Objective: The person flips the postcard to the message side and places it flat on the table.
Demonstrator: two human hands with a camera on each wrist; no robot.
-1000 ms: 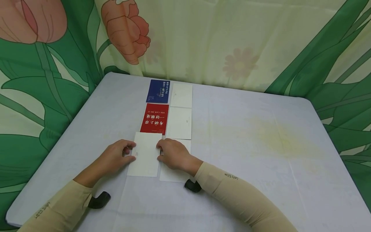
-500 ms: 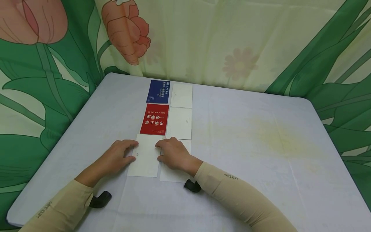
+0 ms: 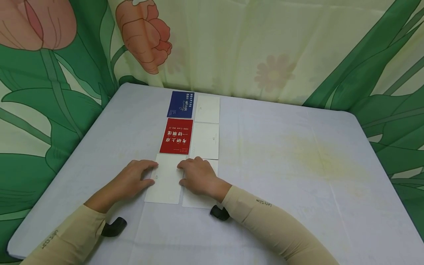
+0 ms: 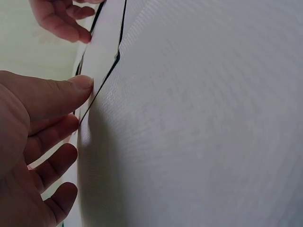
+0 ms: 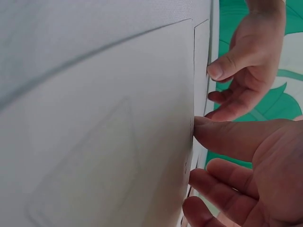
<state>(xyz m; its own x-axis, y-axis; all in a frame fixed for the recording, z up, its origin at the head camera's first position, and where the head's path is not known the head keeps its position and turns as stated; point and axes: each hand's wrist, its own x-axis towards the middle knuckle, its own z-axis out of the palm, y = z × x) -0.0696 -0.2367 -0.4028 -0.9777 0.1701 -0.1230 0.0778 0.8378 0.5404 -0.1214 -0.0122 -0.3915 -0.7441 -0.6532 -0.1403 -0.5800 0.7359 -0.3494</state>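
Note:
A blank white card (image 3: 166, 184) lies flat at the near end of the left column of cards, with small faint print by its left edge. My left hand (image 3: 132, 178) touches that left edge with thumb and fingertips. From the other side my right hand (image 3: 200, 176) has its thumb and fingertips at the card's right edge, covering part of a neighbouring white card (image 3: 197, 198). In the left wrist view the left thumb (image 4: 61, 94) rests at a card edge, other fingers loosely bent. Similarly, the right thumb (image 5: 222, 137) meets a card edge in the right wrist view.
Beyond the near cards lie a red printed card (image 3: 176, 136) and a blue printed card (image 3: 180, 104). Beside them are two more white cards, one behind the other (image 3: 205, 141). A white cloth covers the table (image 3: 281, 165); a floral curtain (image 3: 232, 48) hangs behind it.
The white card has shifted slightly toward me, off the red card's near edge that it overlapped, and now lies in line. Both hands have stayed at its sides with only small finger movements.

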